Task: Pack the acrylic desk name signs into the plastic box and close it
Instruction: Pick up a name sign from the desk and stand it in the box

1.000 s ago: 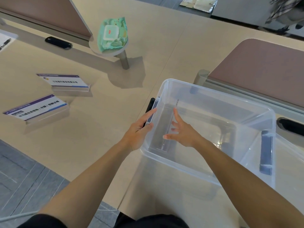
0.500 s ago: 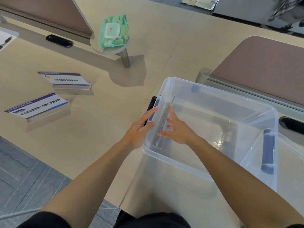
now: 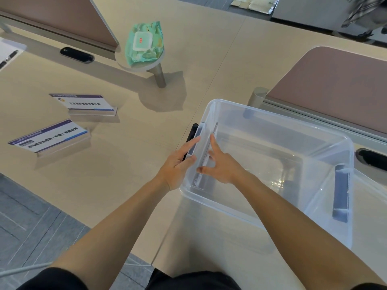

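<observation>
- Left hand [image 3: 178, 162], grip apart, lies flat on the box's [image 3: 272, 130] outer wall.
- Right hand [image 3: 222, 166], grip apart, presses a sign [image 3: 214, 130] upright against the inner wall.

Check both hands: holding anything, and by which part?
Nothing gripped: left hand rests on the plastic box at its left-end latch; right hand presses an acrylic sign against that wall, fingers straight.

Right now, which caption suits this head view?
Right hand presses an acrylic sign against the inner wall of the plastic box; left hand braces it outside; two signs lie on the desk.
</observation>
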